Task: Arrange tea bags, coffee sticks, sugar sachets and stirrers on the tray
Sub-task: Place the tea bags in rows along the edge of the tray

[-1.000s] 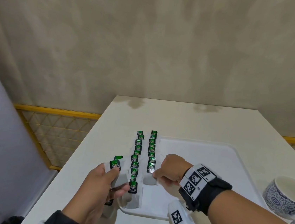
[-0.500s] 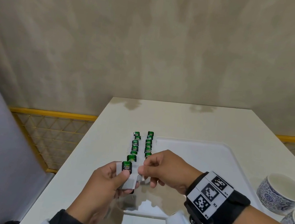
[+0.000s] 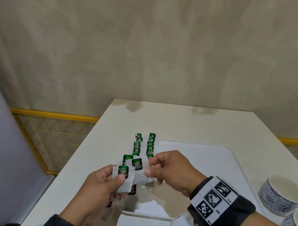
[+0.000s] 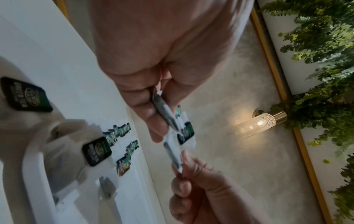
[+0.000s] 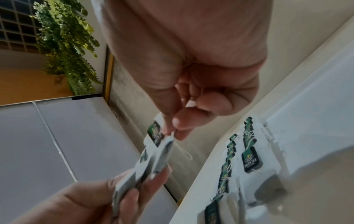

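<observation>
Both hands meet low in the centre of the head view, working a small fan of tea bags above the near left corner of the tray [image 3: 229,150]. Left hand [image 3: 97,187] grips the stack of tea bags [image 3: 128,177], thumb curled over a green tag and fingers folded behind. Just to its right, the right hand [image 3: 171,169] pinches the corner of 1 tea bag [image 3: 142,176] between thumb and forefinger, the other fingers tucked in; the right wrist view shows that pinch at the paper's top edge with a loose string hanging below. Behind the hands, 2 rows of laid tea bags [image 3: 144,145] run up the middle of the frame along the tray's left edge. At the far right edge sit 2 patterned cups [image 3: 281,196].

These bags look feather-light, soft and easily torn, and the strings could snag on neighbouring tags. Best taken by the paper edge or the stiffer tag, 1 at a time, gently.
</observation>
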Available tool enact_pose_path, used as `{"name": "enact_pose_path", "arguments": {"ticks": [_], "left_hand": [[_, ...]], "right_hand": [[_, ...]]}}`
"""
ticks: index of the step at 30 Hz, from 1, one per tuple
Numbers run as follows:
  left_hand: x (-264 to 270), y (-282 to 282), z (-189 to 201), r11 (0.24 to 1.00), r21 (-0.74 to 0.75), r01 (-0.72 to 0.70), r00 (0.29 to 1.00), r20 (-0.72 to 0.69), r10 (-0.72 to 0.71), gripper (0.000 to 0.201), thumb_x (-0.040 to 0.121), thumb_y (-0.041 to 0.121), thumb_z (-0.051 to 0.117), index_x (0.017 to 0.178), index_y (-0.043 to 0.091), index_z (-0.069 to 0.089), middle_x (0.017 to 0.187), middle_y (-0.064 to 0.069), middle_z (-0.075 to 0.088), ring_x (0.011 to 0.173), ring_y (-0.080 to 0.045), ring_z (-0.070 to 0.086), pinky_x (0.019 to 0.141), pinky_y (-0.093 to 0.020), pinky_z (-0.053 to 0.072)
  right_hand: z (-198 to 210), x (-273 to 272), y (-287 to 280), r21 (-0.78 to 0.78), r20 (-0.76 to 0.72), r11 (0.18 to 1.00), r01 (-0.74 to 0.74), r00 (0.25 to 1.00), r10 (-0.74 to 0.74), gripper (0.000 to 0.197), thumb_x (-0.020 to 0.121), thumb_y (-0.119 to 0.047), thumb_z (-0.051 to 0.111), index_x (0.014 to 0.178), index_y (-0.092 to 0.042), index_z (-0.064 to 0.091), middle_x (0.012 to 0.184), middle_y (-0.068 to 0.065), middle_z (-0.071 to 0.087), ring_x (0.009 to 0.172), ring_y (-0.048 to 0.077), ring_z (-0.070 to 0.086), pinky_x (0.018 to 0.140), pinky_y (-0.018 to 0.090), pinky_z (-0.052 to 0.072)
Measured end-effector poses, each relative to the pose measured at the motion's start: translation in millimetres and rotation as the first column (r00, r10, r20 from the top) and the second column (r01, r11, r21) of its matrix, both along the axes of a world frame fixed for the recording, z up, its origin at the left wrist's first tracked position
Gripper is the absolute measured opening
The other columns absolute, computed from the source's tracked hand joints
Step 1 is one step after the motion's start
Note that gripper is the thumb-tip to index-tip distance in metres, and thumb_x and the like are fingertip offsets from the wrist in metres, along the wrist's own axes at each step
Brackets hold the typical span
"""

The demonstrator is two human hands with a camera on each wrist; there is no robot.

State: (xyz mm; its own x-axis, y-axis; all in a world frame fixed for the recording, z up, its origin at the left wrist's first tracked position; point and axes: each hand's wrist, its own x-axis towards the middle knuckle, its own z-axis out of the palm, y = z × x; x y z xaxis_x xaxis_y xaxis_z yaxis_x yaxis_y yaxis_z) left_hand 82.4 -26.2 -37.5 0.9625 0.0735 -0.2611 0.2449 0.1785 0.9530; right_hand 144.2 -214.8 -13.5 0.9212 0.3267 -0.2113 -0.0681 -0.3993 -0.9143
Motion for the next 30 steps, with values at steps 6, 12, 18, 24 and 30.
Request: {"name": "enact_pose_path", "arguments": {"ticks": [6,12,18,24,30], "left_hand": [[2.3,18.0,-2.9,0.985,0.012,-0.173,0.985,-0.011,0.173,0.023,0.095,0.0,0.048,0.095,0.008,0.069,0.09,-0.011,0.076,0.079,-0.023,0.071,0.06,-0.028,0.056],[1.7,19.7,-1.4,0.982,0.027,-0.185,0.983,-0.014,0.185,0.024,0.096,0.0,0.047,0.098,0.01,0.069,0.091,-0.01,0.076,0.088,-0.025,0.07,0.071,-0.033,0.053],[1.7,12.1,-0.3,0.989,0.017,-0.15,0.988,-0.035,0.151,0.024,0.096,-0.001,0.046,0.1,0.009,0.067,0.09,-0.012,0.076,0.09,-0.026,0.071,0.072,-0.033,0.053],[2.0,14.8,-6.9,0.989,0.038,-0.14,0.989,-0.049,0.142,0.023,0.096,-0.001,0.047,0.102,0.008,0.067,0.092,-0.012,0.076,0.088,-0.023,0.072,0.065,-0.027,0.058],[3.9,11.9,-12.3,0.994,0.061,-0.093,0.993,-0.063,0.097,0.023,0.096,0.0,0.048,0.105,0.008,0.067,0.096,-0.014,0.075,0.094,-0.029,0.07,0.057,-0.025,0.056]], "right_hand": [[-20.5,17.4,-20.4,-0.196,-0.124,0.969,0.149,0.977,-0.175,0.012,0.083,-0.015,0.073,0.071,-0.015,0.071,0.075,0.009,0.074,0.058,0.02,0.057,0.051,0.025,0.038],[-25.9,19.9,-19.1,-0.209,-0.423,0.978,0.009,0.901,-0.099,0.008,0.088,-0.01,0.067,0.091,-0.003,0.067,0.06,0.006,0.064,0.044,0.01,0.049,0.038,0.019,0.031],[-29.2,22.1,-9.8,-0.291,-0.468,0.952,-0.097,0.882,-0.053,0.014,0.091,-0.016,0.065,0.077,-0.012,0.061,0.061,0.005,0.062,0.038,0.009,0.044,0.033,0.017,0.028],[-31.3,22.1,-4.5,-0.371,-0.243,0.924,-0.096,0.97,0.003,0.022,0.089,-0.008,0.063,0.071,-0.013,0.051,0.1,0.02,0.072,0.056,0.018,0.054,0.04,0.02,0.034],[-34.1,21.4,-5.1,-0.417,-0.173,0.906,-0.08,0.985,0.008,0.02,0.087,-0.01,0.065,0.076,-0.014,0.048,0.09,0.016,0.074,0.056,0.019,0.055,0.053,0.023,0.042]]}}
